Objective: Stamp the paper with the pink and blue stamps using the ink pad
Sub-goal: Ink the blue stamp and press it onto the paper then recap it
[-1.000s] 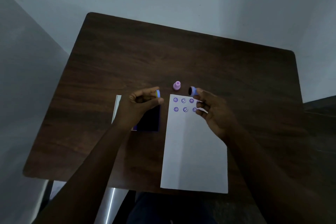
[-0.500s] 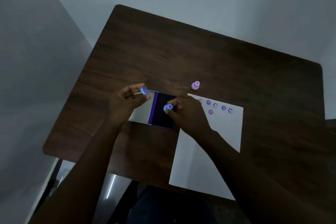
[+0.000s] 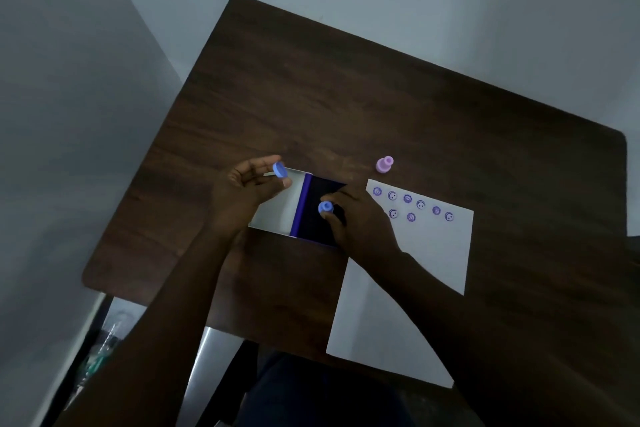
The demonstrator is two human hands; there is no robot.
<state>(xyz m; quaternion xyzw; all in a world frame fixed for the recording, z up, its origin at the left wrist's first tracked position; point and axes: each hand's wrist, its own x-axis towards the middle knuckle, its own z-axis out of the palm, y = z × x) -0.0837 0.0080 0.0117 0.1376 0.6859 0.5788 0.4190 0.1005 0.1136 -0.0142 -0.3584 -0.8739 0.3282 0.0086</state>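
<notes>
The right hand (image 3: 360,218), fingers clamped on the blue stamp (image 3: 325,207), presses it upright into the ink pad (image 3: 317,215), with the paper (image 3: 415,253) just to its right.

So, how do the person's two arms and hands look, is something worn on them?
Both arms are bare along all of their visible length: no sleeves show. The left hand and the right hand wear no gloves, and no ring, watch or bracelet can be seen, though the dim light may hide small details. No markings are visible.
</notes>
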